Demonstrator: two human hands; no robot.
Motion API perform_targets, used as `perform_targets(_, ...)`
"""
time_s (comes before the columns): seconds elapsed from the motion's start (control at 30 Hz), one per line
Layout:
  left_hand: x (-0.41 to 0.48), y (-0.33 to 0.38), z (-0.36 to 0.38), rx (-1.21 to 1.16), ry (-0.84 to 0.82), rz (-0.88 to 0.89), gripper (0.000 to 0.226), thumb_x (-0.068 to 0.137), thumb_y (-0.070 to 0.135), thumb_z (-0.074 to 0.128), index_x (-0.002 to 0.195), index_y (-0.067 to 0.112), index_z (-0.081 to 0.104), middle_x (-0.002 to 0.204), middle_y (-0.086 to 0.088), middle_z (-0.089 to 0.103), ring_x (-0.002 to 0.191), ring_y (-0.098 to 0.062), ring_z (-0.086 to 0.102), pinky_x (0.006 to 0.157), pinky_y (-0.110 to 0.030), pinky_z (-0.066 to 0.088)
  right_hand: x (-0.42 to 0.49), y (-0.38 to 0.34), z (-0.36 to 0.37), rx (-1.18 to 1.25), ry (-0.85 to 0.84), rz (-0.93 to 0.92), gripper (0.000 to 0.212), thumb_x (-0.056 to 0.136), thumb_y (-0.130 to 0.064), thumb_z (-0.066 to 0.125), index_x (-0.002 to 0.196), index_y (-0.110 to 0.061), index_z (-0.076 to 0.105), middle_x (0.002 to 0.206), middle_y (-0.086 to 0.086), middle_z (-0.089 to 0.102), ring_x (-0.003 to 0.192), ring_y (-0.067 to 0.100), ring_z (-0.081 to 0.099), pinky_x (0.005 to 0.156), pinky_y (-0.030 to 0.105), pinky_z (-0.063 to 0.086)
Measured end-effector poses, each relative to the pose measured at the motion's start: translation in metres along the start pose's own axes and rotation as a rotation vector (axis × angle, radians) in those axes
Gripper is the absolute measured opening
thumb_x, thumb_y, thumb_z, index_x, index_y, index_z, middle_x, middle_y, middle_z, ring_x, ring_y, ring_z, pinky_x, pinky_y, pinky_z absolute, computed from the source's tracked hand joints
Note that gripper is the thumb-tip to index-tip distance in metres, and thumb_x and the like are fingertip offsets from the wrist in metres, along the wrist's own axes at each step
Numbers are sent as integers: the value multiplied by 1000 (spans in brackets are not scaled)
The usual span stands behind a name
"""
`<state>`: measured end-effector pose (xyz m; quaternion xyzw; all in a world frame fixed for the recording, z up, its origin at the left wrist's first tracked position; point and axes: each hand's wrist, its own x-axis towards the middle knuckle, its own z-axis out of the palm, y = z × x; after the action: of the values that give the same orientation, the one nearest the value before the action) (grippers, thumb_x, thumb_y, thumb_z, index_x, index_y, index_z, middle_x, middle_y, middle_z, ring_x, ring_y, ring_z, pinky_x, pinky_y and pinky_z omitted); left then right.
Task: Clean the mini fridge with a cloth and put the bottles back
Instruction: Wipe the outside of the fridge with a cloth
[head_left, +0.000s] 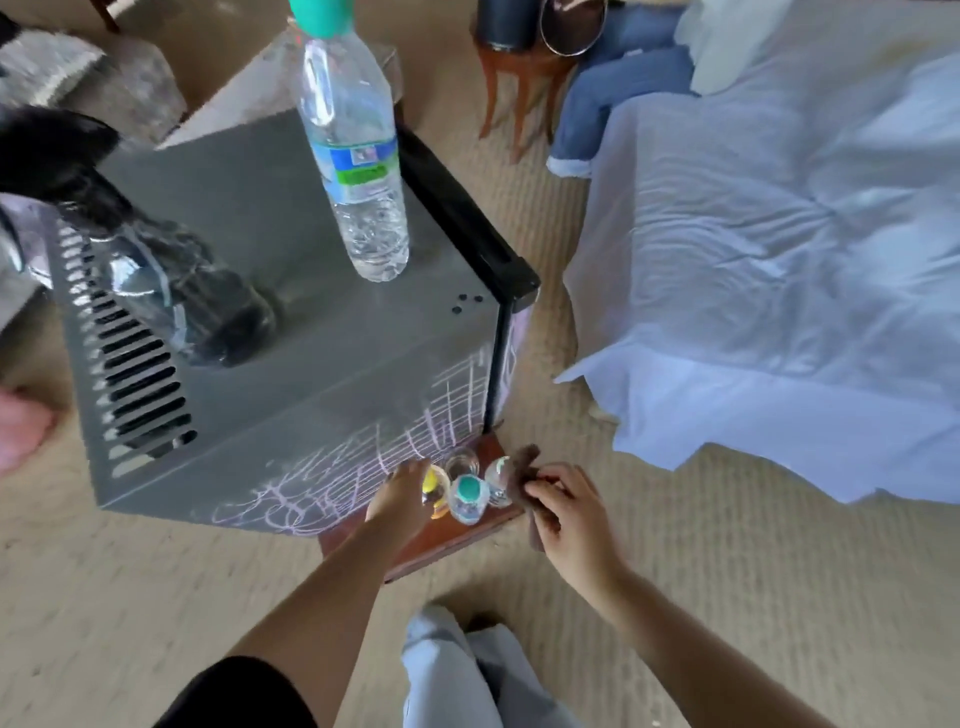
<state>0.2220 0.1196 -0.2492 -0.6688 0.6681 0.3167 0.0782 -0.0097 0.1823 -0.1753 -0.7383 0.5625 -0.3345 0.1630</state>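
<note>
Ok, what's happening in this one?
A person is at a grey mini fridge. Their right hand pinches a brown cloth; the left hand reaches the yellow-capped bottle among small bottles on the wooden stand beside the fridge, grip unclear. A water bottle and a dark bottle sit on the fridge top.

L hand (402, 496) extended fwd, R hand (571, 512) pinching cloth (523, 465)

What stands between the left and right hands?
Small bottles, in the head view: a teal-capped bottle stands between left hand and right hand, which pinches the cloth.
</note>
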Motion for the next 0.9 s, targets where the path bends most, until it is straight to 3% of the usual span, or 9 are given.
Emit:
perform_targets(0.07, 11, 0, 10, 61, 8, 26, 57, 89, 21, 60, 141, 19, 39, 142, -7, 41, 123, -27, 48, 96, -37, 44, -3, 1, 1, -8, 27, 15, 34, 72, -2, 62, 99, -22, 56, 104, -5, 52, 89, 16, 53, 80, 25, 45)
perform_targets(0.17, 19, 4, 13, 88, 58, 7, 41, 90, 13, 59, 129, 15, 47, 129, -10, 44, 107, -27, 56, 84, -37, 52, -7, 1, 5, -1, 49, 28, 22, 79, -11, 54, 98, -23, 57, 103, -5, 55, 89, 15, 55, 79, 22, 45)
perform_targets(0.23, 19, 10, 9, 103, 73, 9, 33, 90, 12, 60, 121, 12, 49, 122, -10, 47, 100, -25, 58, 77, -34, 53, -10, 4, 5, 4, 42, 62, 22, 78, -8, 59, 97, -19, 62, 102, -3, 59, 90, 16, 59, 79, 23, 47)
perform_targets(0.43, -29, 21, -30, 156, 147, 66, 40, 91, 34, 60, 124, 16, 47, 124, -4, 47, 104, -21, 57, 78, -33, 50, -9, -2, -10, 8, 65, 129, 32, 67, 12, 75, 94, -6, 71, 100, 0, 63, 92, 13, 58, 83, 20, 45)
perform_targets(0.53, -73, 28, -80, 107, 231, 85, 42, 91, 42, 56, 124, 17, 46, 123, -3, 49, 103, -20, 56, 77, -32, 48, 13, -27, -22, 27, 106, 121, 32, 66, 11, 78, 93, -5, 72, 100, 0, 63, 91, 14, 60, 83, 18, 45)
perform_targets(0.63, -125, 48, -148, 57, 413, 131, 38, 89, 45, 59, 114, 16, 54, 111, -1, 56, 94, -21, 57, 70, -29, 42, 38, -55, -38, 62, 198, 113, 27, 69, 7, 79, 93, -5, 73, 100, 1, 66, 89, 15, 62, 79, 18, 47)
perform_targets(0.77, -189, 80, -243, -67, 816, 257, 34, 82, 40, 70, 100, 11, 63, 97, -5, 64, 84, -26, 60, 67, -31, 44, 59, -84, -55, 95, 267, 92, 26, 72, 4, 78, 96, -4, 73, 102, 3, 67, 89, 20, 65, 76, 25, 48)
perform_targets(0.9, -211, 99, -313, -41, 1082, 300, 35, 84, 38, 68, 102, 9, 64, 98, -7, 66, 85, -26, 61, 69, -34, 48, 70, -101, -59, 97, 286, 72, 27, 71, 1, 80, 96, -5, 74, 100, 5, 70, 87, 23, 67, 74, 24, 47)
